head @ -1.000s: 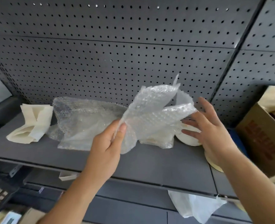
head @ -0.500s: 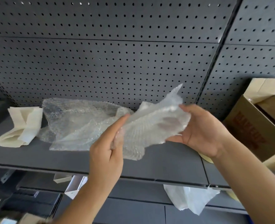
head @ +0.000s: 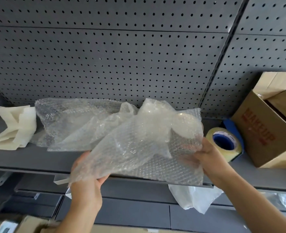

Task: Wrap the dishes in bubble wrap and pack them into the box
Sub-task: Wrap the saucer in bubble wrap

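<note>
Clear crumpled bubble-wrap sheet [head: 147,148]: left hand [head: 86,187] and right hand [head: 211,158] grasp opposite edges, overhanging grey metal shelf [head: 29,158] front lip.

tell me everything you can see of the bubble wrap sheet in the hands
The bubble wrap sheet is clear plastic covered in small air bubbles, crumpled and creased, spread wide over the front edge of the grey shelf. The left hand grips its lower left corner, the right hand its right edge.
</note>
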### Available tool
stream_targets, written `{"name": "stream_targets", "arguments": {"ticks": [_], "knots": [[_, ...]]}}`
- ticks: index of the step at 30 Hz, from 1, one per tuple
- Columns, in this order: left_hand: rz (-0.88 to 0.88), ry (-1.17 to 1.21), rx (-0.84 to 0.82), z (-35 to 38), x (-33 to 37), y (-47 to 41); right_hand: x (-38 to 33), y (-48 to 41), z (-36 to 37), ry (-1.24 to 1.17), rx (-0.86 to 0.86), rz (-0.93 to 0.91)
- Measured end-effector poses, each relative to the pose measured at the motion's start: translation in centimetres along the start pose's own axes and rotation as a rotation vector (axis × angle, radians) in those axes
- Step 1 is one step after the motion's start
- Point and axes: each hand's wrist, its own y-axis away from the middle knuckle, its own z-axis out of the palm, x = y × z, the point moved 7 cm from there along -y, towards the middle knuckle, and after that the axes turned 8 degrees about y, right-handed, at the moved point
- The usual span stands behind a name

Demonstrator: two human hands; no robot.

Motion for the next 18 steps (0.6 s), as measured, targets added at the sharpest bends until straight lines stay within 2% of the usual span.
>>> {"name": "stream_targets", "arguments": {"ticks": [4,8,10,14,18], "knots": [[0.035,0.004,0.094,-2.4,0.9,-0.8,0.7,-0.1,-0.1,0.276,0.061,0.023],[0.141,-0.083,-0.036,-3.3,2.7,-0.9,1.1,-0.4,0.0,0.428,0.026,0.037],[0.095,-0.13,-0.084,-3.3,3.4,-1.2,1.0,-0.2,0.1,0.434,0.02,0.037],[-0.073,-0.054,-0.079,-3.5,4.4,-3.0,-0.1,-0.1,0.7,0.411,0.019,-0.005],[-0.007,-0.184,0.039,-4.5,5.5,-6.1,0.0,-0.8,1.1,0.468,0.033,-0.004]]}}
